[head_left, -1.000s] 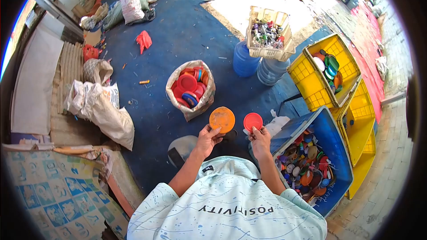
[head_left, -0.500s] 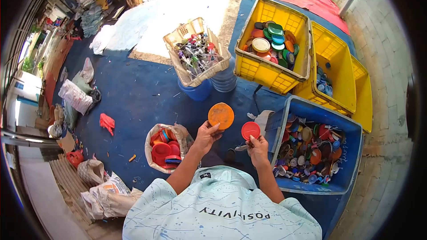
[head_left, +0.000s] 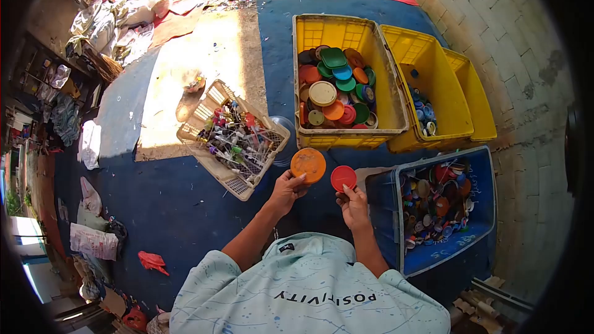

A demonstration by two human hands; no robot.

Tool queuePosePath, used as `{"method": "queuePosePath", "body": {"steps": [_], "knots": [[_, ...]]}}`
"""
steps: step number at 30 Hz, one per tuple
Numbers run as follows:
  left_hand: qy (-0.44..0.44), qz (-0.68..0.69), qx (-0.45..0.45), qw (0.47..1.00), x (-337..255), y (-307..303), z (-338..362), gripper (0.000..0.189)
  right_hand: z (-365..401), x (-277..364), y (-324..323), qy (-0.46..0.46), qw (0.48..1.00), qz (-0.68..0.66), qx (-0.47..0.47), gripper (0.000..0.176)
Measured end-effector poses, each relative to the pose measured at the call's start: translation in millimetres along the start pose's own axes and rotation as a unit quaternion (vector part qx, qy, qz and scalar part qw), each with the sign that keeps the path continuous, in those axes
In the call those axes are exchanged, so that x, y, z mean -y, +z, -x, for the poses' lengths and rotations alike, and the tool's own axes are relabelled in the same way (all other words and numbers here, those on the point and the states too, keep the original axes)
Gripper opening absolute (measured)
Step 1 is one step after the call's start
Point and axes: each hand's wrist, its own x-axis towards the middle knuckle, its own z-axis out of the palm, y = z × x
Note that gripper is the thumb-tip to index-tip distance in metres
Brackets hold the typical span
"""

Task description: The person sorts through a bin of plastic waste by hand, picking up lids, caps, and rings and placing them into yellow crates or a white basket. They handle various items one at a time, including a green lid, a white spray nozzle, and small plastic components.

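An orange round lid (head_left: pixel 308 166) with a scuffed face is held up in my left hand (head_left: pixel 288 192), thumb over its lower edge. To its right, my right hand (head_left: pixel 354 205) pinches a smaller red lid (head_left: pixel 343 178) at its lower rim. The two lids are apart, at about the same height. Beyond them stands a yellow crate (head_left: pixel 352 139) holding green, orange, red and cream lids. Near my right arm, a blue bin (head_left: pixel 387 222) holds many small mixed caps.
A cream basket (head_left: pixel 238 185) of mixed thin plastic pieces sits left of my left hand. Two more yellow crates (head_left: pixel 433 55) stand at the right, beside a block wall (head_left: pixel 520 74). A red cloth or bag (head_left: pixel 153 262) and several sacks (head_left: pixel 93 241) lie at the left.
The view has turned, so crates and basket appear further left and lower, and the sack of red lids has left view. My right hand and the red lid are slightly nearer the orange lid.
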Motion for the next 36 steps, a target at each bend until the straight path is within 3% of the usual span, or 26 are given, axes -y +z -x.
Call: {"method": "queuePosePath", "body": {"steps": [7,17,22,25,27,29,32,35,36], "knots": [[0.013,0.016,0.033,0.999,-74,22,-57,0.029,-51,43,49,-0.049,0.998,-0.035,-0.012,0.017],[-0.042,0.044,-0.02,0.998,-81,75,-160,0.026,-182,96,48,-0.015,0.997,-0.07,-0.013,0.022],[0.008,0.03,0.042,0.999,-115,121,-220,0.035,-229,166,68,-0.039,0.998,-0.043,-0.004,0.019],[-0.047,-0.04,-0.122,0.991,-125,139,-257,0.037,-267,176,55,-0.005,1.0,-0.025,0.0,0.023],[-0.088,-0.063,-0.172,0.979,-120,134,-278,0.042,-292,171,42,0.088,0.994,-0.059,-0.042,0.025],[-0.093,-0.05,-0.172,0.979,-111,125,-287,0.043,-305,162,29,0.16,0.979,-0.087,-0.09,0.026],[-0.088,-0.048,-0.106,0.989,-98,116,-271,0.041,-283,157,25,0.146,0.978,-0.126,-0.074,0.028],[-0.045,-0.03,-0.112,0.992,-91,125,-232,0.036,-250,149,23,0.111,0.984,-0.136,-0.041,0.03],[-0.03,-0.001,-0.11,0.993,-91,131,-218,0.027,-235,149,26,0.088,0.988,-0.124,-0.025,0.028]]}}
